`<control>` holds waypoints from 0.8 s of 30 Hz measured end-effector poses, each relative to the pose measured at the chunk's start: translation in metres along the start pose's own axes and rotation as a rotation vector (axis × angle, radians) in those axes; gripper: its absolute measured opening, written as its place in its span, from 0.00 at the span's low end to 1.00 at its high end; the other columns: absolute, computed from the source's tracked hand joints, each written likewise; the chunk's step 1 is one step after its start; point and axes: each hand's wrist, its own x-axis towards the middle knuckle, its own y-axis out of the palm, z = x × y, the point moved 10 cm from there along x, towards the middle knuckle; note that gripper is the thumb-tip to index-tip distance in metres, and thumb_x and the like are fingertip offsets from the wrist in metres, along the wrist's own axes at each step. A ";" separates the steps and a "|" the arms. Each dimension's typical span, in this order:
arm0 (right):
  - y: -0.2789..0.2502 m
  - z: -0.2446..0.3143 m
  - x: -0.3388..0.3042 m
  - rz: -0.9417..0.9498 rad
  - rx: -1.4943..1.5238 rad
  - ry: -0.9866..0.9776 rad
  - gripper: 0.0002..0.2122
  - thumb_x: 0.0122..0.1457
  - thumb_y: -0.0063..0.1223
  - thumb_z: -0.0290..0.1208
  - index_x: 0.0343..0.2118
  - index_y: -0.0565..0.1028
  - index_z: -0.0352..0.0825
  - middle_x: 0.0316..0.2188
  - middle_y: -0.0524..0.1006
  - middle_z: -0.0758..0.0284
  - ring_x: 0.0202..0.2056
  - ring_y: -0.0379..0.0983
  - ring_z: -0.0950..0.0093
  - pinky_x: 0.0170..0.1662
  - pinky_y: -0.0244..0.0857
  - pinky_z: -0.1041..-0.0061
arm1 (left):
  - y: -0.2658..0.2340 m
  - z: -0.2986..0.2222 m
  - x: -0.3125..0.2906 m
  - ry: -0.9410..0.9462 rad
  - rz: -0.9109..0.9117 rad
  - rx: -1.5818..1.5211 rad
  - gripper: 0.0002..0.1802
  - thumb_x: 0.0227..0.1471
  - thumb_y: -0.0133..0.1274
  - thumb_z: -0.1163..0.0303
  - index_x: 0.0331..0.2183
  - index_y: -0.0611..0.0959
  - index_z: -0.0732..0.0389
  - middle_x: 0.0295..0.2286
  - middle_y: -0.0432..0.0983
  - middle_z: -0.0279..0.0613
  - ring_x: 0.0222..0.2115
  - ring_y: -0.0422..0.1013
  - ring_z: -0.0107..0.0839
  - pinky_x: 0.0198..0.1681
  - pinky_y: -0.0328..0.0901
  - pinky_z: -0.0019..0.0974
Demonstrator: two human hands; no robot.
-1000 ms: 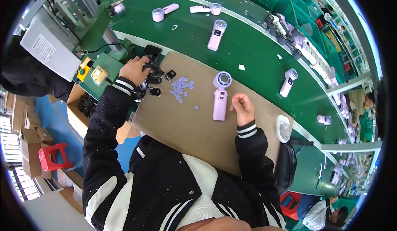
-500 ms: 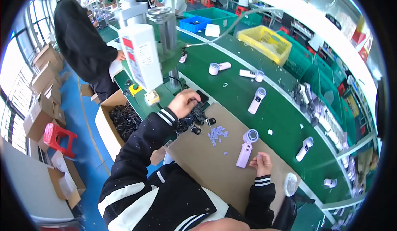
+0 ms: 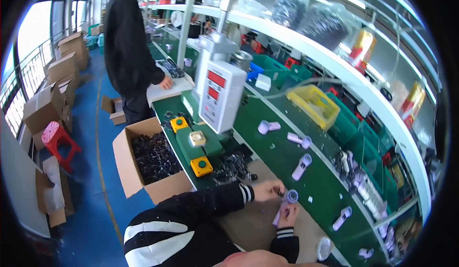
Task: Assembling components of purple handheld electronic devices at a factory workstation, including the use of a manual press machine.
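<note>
A lilac handheld fan (image 3: 292, 196) with a round head lies on the brown board (image 3: 246, 224) in front of me. My right hand (image 3: 289, 214) is closed over its handle, seemingly gripping it, though the fingers partly hide the contact. Beside the fan's head, my left hand (image 3: 268, 190) has its fingertips pinched together; what they hold is too small to make out. A heap of small black parts (image 3: 234, 167) lies beyond my left forearm, at the board's far left.
Several lilac fans (image 3: 301, 166) lie along the green belt (image 3: 325, 190). A press with a white display box (image 3: 222, 97) stands ahead, with yellow button boxes (image 3: 201, 166) near it. Left are a carton of black parts (image 3: 154, 159) and a standing person (image 3: 131, 47).
My left hand has come from the black parts to the fan's head. My right hand has moved from beside the fan onto its handle. The view has swung left and up.
</note>
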 end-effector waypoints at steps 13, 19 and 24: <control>-0.019 -0.014 -0.005 -0.127 -0.136 0.087 0.03 0.55 0.48 0.23 0.32 0.68 0.33 0.34 0.66 0.61 0.32 0.63 0.67 0.37 0.60 0.72 | 0.003 0.028 0.004 -0.088 -0.229 -0.258 0.13 0.51 0.51 0.81 0.40 0.79 0.61 0.34 0.75 0.36 0.29 0.68 0.24 0.35 0.65 0.28; -0.023 -0.022 -0.008 -0.165 -0.126 0.188 0.05 0.56 0.48 0.23 0.36 0.68 0.33 0.35 0.66 0.62 0.32 0.63 0.68 0.37 0.60 0.73 | 0.016 0.058 0.008 -0.271 -0.246 -0.442 0.10 0.50 0.50 0.80 0.37 0.80 0.63 0.27 0.75 0.37 0.26 0.68 0.26 0.30 0.63 0.28; -0.021 -0.026 -0.013 -0.203 -0.088 0.258 0.07 0.58 0.49 0.25 0.39 0.68 0.32 0.37 0.68 0.61 0.34 0.65 0.70 0.38 0.61 0.75 | 0.036 0.076 0.011 -0.292 -0.136 -0.404 0.09 0.51 0.52 0.78 0.37 0.81 0.64 0.26 0.76 0.36 0.24 0.67 0.25 0.29 0.64 0.27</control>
